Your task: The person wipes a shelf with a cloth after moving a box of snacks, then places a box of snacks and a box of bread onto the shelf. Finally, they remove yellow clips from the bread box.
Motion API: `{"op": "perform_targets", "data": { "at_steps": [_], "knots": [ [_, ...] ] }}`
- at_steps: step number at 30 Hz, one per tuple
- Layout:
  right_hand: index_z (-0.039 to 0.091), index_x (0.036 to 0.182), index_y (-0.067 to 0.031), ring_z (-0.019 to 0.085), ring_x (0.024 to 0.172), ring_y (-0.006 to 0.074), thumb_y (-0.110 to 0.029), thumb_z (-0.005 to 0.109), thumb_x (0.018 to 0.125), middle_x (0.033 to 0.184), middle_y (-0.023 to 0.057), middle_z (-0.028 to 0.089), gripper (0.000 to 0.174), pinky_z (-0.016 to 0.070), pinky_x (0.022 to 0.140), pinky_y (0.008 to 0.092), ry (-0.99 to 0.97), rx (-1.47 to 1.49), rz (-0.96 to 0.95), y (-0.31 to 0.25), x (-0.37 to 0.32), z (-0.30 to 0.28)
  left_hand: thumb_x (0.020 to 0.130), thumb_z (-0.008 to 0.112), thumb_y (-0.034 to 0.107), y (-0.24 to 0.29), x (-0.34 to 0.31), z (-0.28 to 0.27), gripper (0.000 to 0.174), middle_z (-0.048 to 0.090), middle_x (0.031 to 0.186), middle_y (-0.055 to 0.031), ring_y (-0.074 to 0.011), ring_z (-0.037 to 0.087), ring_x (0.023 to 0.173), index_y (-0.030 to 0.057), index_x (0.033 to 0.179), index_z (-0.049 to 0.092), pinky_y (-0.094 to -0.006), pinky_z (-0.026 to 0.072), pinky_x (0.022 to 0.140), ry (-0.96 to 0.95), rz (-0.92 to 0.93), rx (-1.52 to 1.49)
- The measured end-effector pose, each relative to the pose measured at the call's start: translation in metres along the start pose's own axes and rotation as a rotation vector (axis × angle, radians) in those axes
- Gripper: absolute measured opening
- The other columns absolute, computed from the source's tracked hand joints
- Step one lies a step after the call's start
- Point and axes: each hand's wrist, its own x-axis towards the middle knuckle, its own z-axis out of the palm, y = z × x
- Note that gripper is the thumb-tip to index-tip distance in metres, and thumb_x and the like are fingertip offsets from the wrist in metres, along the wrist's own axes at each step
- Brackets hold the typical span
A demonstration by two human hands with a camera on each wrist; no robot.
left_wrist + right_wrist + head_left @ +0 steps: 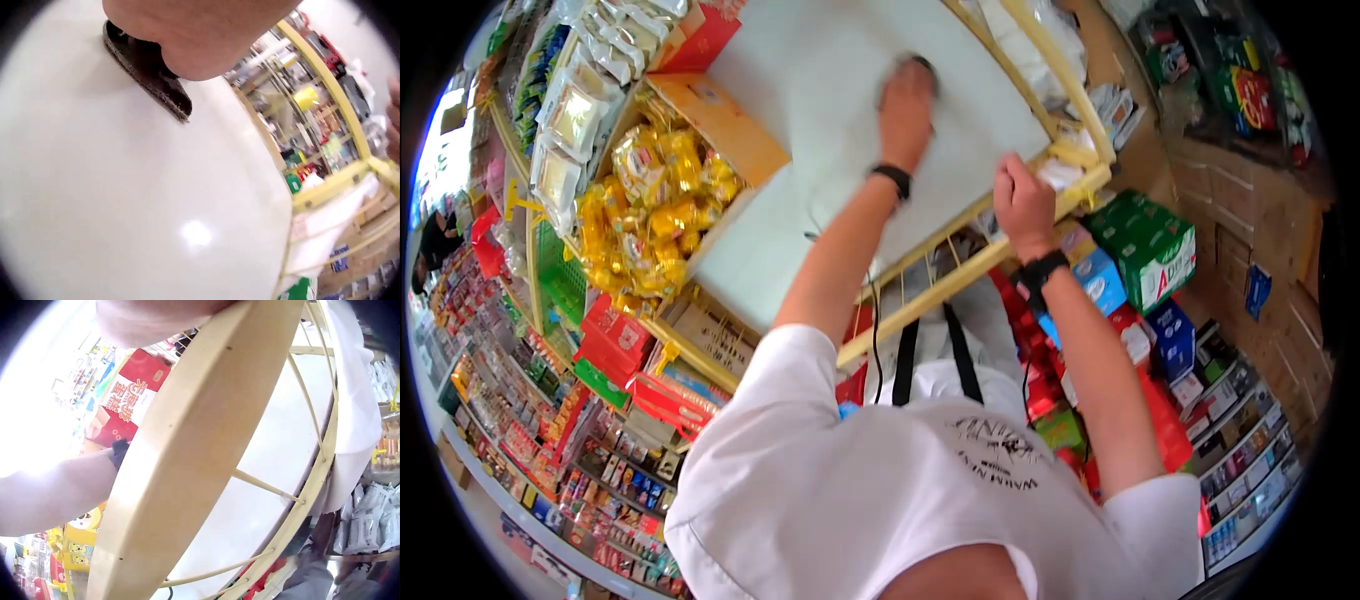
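Observation:
My left hand [908, 115] grips a dark, fuzzy-edged cloth [147, 69] and presses it against the white tabletop [144, 194]. Only part of the cloth shows under the hand. Near the corner of the pale yellow wooden rail [960, 285] is my right hand [1024, 205], its fingers curled into a fist with no object visible in it. The right wrist view has that hand [156, 322] at the upper end of the rail [187, 425], its fingertips out of sight. Both wrists wear black bands.
Yellow-wrapped snacks [650, 200] fill a box left of the tabletop, beside an orange cardboard flap [720, 125]. White packets [575, 115] stand behind them. A green carton [1145, 250] and a blue box [1170, 335] are stacked at the right. A dark cord [877, 340] hangs over the front rail.

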Motion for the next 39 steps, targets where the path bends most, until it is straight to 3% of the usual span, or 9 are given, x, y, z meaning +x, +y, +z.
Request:
{"op": "perform_targets", "data": {
  "at_steps": [6,13,15,19,24,29,32,34,39],
  "knots": [
    [0.057,0.086,-0.0101,0.064,0.064,0.0388,-0.011,0.055,0.092,0.069,0.0144,0.064,0.007,0.049,0.055,0.0488,-0.041,-0.002,0.037,0.001,0.0,0.0,0.087,0.056,0.002,0.009,-0.033,-0.013,0.049,0.05,0.151,-0.011,-0.0339,0.044,0.141,0.0091,0.136,0.06,-0.0452,0.0383,0.118,-0.329,0.394,-0.047],
    [0.056,0.084,-0.0097,0.064,0.062,0.0373,-0.009,0.054,0.092,0.066,0.0139,0.062,0.008,0.0483,0.053,0.0464,-0.049,0.014,0.048,0.003,-0.003,0.001,0.087,0.051,-0.009,-0.077,-0.029,-0.061,0.054,0.047,0.15,-0.0235,-0.0405,0.043,0.139,-0.001,0.14,0.055,-0.0458,0.0384,0.116,0.182,-0.486,0.276],
    [0.055,0.084,-0.011,0.062,0.059,0.0362,-0.01,0.056,0.09,0.064,0.0122,0.061,0.007,0.0477,0.052,0.0468,-0.046,0.007,0.035,0.002,0.001,0.0,0.089,0.047,-0.008,-0.039,-0.048,-0.036,0.052,0.048,0.152,-0.02,-0.0395,0.043,0.142,0.0004,0.139,0.057,-0.045,0.0353,0.12,0.139,-0.418,0.14],
    [0.055,0.084,-0.0108,0.062,0.059,0.0362,-0.01,0.056,0.09,0.064,0.012,0.061,0.006,0.0476,0.052,0.0468,-0.025,0.014,0.001,0.002,-0.002,0.002,0.09,0.051,0.0,0.019,-0.077,-0.037,0.049,0.051,0.151,-0.015,-0.0334,0.045,0.142,0.0045,0.138,0.057,-0.0426,0.0357,0.121,-0.346,0.292,0.015],
    [0.054,0.084,-0.0098,0.061,0.058,0.036,-0.009,0.056,0.09,0.063,0.0116,0.06,0.007,0.0473,0.051,0.0466,-0.029,0.029,0.007,0.003,0.0,0.001,0.09,0.051,-0.001,-0.094,0.031,-0.058,0.049,0.051,0.15,-0.0141,-0.0371,0.047,0.137,0.0049,0.138,0.058,-0.0427,0.0407,0.116,-0.157,0.048,0.044],
    [0.054,0.082,-0.0099,0.061,0.057,0.0355,-0.009,0.056,0.09,0.062,0.0113,0.058,0.008,0.047,0.051,0.0455,-0.047,0.012,0.016,-0.001,-0.003,-0.002,0.087,0.053,0.0,-0.065,0.059,-0.014,0.047,0.059,0.141,-0.0187,-0.0386,0.052,0.132,0.0004,0.133,0.06,-0.0467,0.0401,0.114,0.156,-0.102,0.241],
    [0.055,0.082,-0.0102,0.061,0.057,0.035,-0.008,0.056,0.09,0.062,0.0117,0.058,0.008,0.0473,0.051,0.0448,-0.05,0.012,0.018,0.001,0.0,-0.001,0.09,0.052,0.007,0.011,-0.016,0.014,0.041,0.058,0.14,-0.0193,-0.0364,0.051,0.134,-0.0004,0.13,0.062,-0.0456,0.0416,0.113,-0.135,0.141,-0.193],
    [0.055,0.082,-0.0104,0.062,0.058,0.0353,-0.009,0.056,0.09,0.063,0.012,0.06,0.008,0.0478,0.051,0.0449,-0.041,0.007,0.02,-0.002,0.002,-0.001,0.095,0.052,0.013,0.044,-0.073,-0.008,0.04,0.059,0.138,-0.0175,-0.0332,0.051,0.135,0.0015,0.132,0.061,-0.0446,0.043,0.112,-0.337,0.621,-0.025],
    [0.056,0.083,-0.01,0.062,0.058,0.0359,-0.01,0.055,0.09,0.064,0.012,0.061,0.007,0.0479,0.052,0.0458,-0.016,0.008,0.004,0.003,0.001,0.002,0.088,0.061,0.012,-0.029,-0.022,-0.041,0.052,0.057,0.145,-0.0114,-0.0293,0.052,0.136,0.0058,0.139,0.057,-0.0409,0.0393,0.118,-0.382,0.56,-0.112]
  ]
}}
